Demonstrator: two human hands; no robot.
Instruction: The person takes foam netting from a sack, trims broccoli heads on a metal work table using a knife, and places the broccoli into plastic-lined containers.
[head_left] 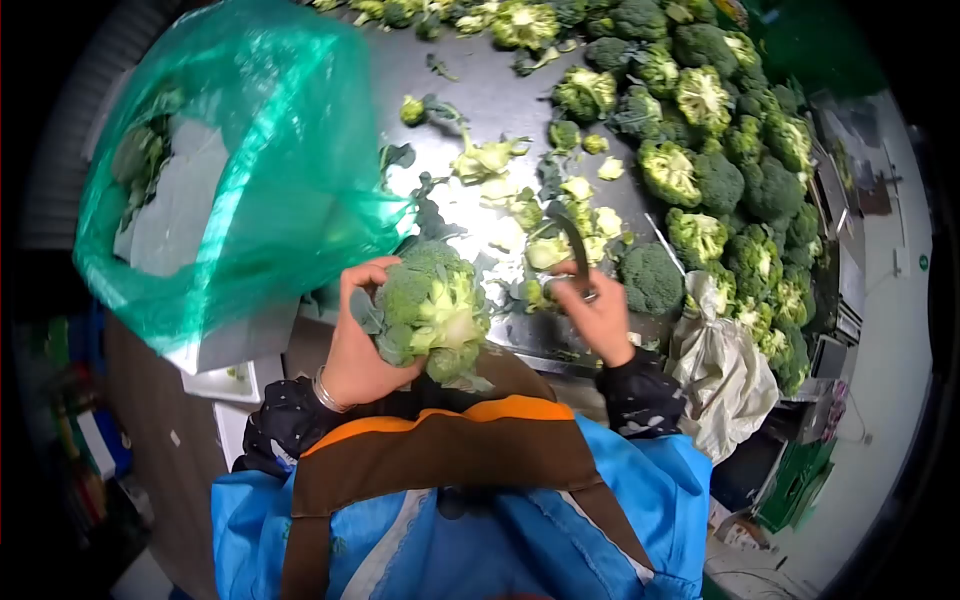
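My left hand (362, 345) is wrapped round a broccoli head (430, 310) whose pale cut stem faces up and to the right. To its right, my right hand (595, 315) grips a knife with a dark curved blade (570, 238), held apart from the broccoli. Under and beyond the blade, pale stem pieces (548, 250) and dark leaves lie on the metal table (410, 60). A single broccoli head (652, 279) rests just right of my right hand.
A green plastic bag (290, 130) lines a white container (245, 340) at the left, with leaves inside. Many broccoli heads (740, 190) are heaped along the table's right side. A crumpled whitish bag (718, 375) hangs at the near right edge.
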